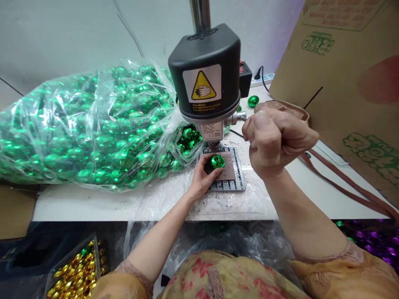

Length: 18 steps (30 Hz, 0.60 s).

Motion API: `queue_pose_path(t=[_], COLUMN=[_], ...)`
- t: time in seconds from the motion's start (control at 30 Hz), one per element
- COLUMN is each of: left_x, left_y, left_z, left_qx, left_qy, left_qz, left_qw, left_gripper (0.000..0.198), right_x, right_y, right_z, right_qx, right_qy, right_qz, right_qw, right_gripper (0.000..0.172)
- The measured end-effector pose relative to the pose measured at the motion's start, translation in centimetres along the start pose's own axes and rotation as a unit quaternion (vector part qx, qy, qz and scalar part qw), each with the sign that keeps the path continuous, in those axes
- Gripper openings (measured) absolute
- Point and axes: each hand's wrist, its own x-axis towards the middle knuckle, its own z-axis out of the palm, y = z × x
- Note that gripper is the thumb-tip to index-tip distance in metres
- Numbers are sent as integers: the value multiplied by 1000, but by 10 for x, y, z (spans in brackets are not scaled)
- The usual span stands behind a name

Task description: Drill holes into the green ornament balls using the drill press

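Note:
Under the bit of a small black drill press [204,74], a shiny green faceted bead [217,162] rests on a flat pad over the grooved metal base [240,178]. My left hand [204,174] pinches the bead from the left between thumb and fingers. The bit looks to be at the bead's top; whether it has entered I cannot tell. At the press's right side my right hand [276,139] is closed in a fist round its feed lever [238,118], most of which the fingers hide.
A big clear bag of green beads [87,124] fills the left of the white table [93,203], its mouth open near the press. A loose green bead [253,101], a brown strapped bag [282,107] and a cardboard box [346,79] are at right. Gold beads [76,272] lie below the table.

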Motion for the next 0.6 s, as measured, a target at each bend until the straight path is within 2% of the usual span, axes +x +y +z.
queue_pose_path(t=[0.1, 0.27, 0.6], left_x=[0, 0, -1], left_y=[0, -2, -3], left_z=[0, 0, 0], left_qx=[4, 12, 6], left_qy=[2, 5, 5], left_qz=[6, 14, 17], left_qw=[1000, 1000, 1000], left_gripper=[54, 54, 54], right_x=[-3, -9, -19], right_y=[6, 14, 16], right_z=[0, -4, -16], right_qx=[3, -6, 9], right_qy=[-2, 6, -41], right_qz=[-16, -82, -110], right_qw=[1000, 997, 993], right_gripper=[54, 51, 49])
